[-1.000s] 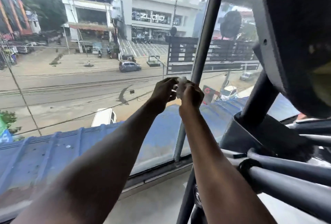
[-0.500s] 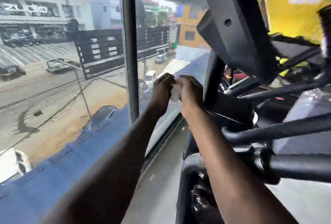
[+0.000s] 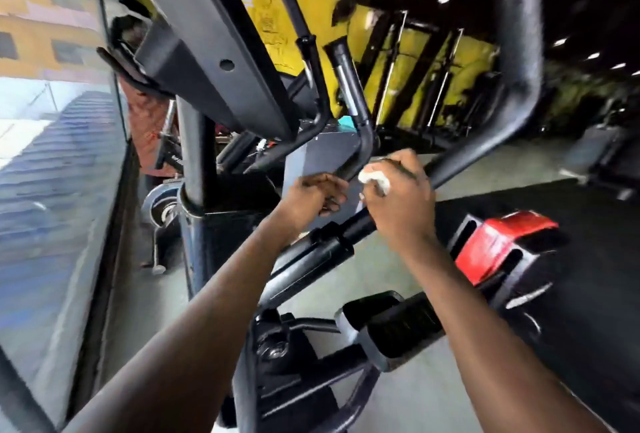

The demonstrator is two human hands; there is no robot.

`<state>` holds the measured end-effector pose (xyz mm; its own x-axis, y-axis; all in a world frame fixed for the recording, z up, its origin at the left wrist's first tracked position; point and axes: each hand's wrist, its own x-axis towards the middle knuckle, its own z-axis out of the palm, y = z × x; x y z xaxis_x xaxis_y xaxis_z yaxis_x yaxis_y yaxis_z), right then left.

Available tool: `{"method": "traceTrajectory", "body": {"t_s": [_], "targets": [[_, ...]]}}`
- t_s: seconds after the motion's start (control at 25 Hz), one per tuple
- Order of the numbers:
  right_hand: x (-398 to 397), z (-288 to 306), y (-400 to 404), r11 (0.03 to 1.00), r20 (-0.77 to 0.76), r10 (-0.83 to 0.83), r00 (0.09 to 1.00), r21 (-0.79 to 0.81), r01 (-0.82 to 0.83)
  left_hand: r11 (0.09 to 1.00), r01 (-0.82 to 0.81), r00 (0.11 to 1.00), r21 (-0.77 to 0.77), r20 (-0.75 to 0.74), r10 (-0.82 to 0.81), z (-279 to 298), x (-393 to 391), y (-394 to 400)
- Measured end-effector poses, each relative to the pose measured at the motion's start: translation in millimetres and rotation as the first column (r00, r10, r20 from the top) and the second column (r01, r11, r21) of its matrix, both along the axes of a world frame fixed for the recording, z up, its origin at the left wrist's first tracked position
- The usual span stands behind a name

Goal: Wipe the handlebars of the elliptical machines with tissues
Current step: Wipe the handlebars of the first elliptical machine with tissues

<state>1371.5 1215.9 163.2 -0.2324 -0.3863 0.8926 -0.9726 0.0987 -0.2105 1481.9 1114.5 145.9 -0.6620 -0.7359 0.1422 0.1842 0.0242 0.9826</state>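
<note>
- One view only, from a camera worn on the person's head, looking forward and down along both outstretched forearms.
- It sits close to the elliptical machine (image 3: 221, 61), whose dark frame fills the upper middle (wide-angle, so straight bars bend).
- A window (image 3: 52, 155) runs down the left edge; the gym floor (image 3: 408, 394) lies below.
</note>
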Motion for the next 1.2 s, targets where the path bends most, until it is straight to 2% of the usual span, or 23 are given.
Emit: {"method": "traceTrajectory", "body": {"t_s": [0.08, 0.12, 0.2, 0.32, 0.4, 0.44, 0.52, 0.6, 0.68, 0.76, 0.8, 0.84, 0.88, 0.92, 1.0, 1.04, 1.08, 1.12, 1.2], "targets": [[-15.7, -4.1, 26.3, 0.989, -0.145, -0.133, 0.98, -0.077, 0.123, 0.997, 0.071, 0.989, -0.016, 0.134, -0.068, 1.7, -13.2, 9.0], [-17.4, -11.5, 26.5, 0.987, -0.134, -0.162, 0.978, -0.041, 0.158, 0.997, 0.077, 0.982, -0.023, 0.173, -0.071, 1.8, -16.4, 9.6], [7.3, -36.4, 13.2, 0.99, -0.102, -0.108, 0.989, 0.082, 0.116, 0.997, 0.066, 0.98, -0.025, 0.19, -0.06, 2.4, -18.2, 8.7], [22.3, -59.3, 20.7, 0.962, -0.3, 0.069, 0.951, 0.273, 0.016, 0.996, 0.086, 0.979, -0.038, 0.187, -0.078, 8.1, -25.7, 11.4], [-8.8, -26.8, 31.7, 0.971, -0.359, 0.048, 0.932, 0.235, 0.04, 0.993, 0.107, 0.972, -0.043, 0.213, -0.095, 14.8, -28.6, 16.3], [-28.4, -4.7, 36.9, 0.981, -0.34, -0.054, 0.939, 0.156, 0.113, 0.99, 0.132, 0.967, -0.041, 0.224, -0.12, 19.1, -30.1, 18.7], [-61.0, 38.2, 49.1, 0.965, -0.171, -0.253, 0.952, 0.018, 0.26, 0.981, 0.188, 0.962, -0.039, 0.208, -0.177, 26.9, -35.8, 21.0], [-62.0, 39.7, 48.2, 0.947, -0.072, -0.323, 0.944, -0.024, 0.322, 0.979, 0.202, 0.969, 0.021, 0.143, -0.203, 34.1, -45.9, 23.9], [-34.9, 3.2, 34.6, 0.97, -0.146, -0.232, 0.962, 0.04, 0.24, 0.97, 0.226, 0.971, 0.092, 0.06, -0.232, 37.4, -55.3, 29.0], [-14.4, -37.7, 35.2, 0.978, -0.312, 0.028, 0.95, 0.206, 0.038, 0.956, 0.27, 0.962, 0.114, 0.002, -0.272, 43.2, -60.9, 35.7], [-18.6, -39.7, 42.0, 0.964, -0.364, 0.113, 0.924, 0.266, -0.013, 0.955, 0.281, 0.959, 0.096, 0.015, -0.283, 47.1, -63.6, 38.3], [-32.0, -28.6, 47.6, 0.968, -0.385, 0.117, 0.915, 0.249, -0.019, 0.955, 0.286, 0.956, 0.074, 0.049, -0.29, 52.6, -65.7, 40.2], [-48.3, -10.8, 53.4, 0.988, -0.362, 0.041, 0.931, 0.155, 0.017, 0.956, 0.287, 0.952, 0.062, 0.097, -0.292, 58.3, -67.0, 41.8], [-62.4, 8.7, 58.6, 0.997, -0.265, -0.064, 0.962, 0.028, 0.074, 0.957, 0.287, 0.945, 0.051, 0.148, -0.291, 62.9, -67.7, 43.1], [-76.0, 36.8, 63.5, 0.966, 0.036, -0.191, 0.981, -0.169, 0.194, 0.957, 0.29, 0.941, 0.015, 0.179, -0.288, 63.3, -74.2, 40.9], [-69.7, 33.3, 56.9, 0.954, 0.121, -0.21, 0.97, -0.19, 0.23, 0.955, 0.296, 0.943, -0.001, 0.156, -0.292, 60.0, -77.6, 39.6], [-55.7, 19.6, 46.1, 0.96, 0.122, -0.203, 0.972, -0.171, 0.222, 0.955, 0.296, 0.948, 0.008, 0.124, -0.294, 58.2, -79.0, 39.0], [-36.3, -3.0, 35.8, 0.981, 0.038, -0.161, 0.986, -0.105, 0.164, 0.955, 0.295, 0.95, 0.016, 0.103, -0.295, 55.0, -81.0, 36.3], [-13.6, -44.6, 33.9, 0.995, -0.236, 0.0, 0.972, 0.098, 0.023, 0.945, 0.326, 0.94, -0.011, 0.109, -0.323, 51.9, -84.4, 31.5]]}}
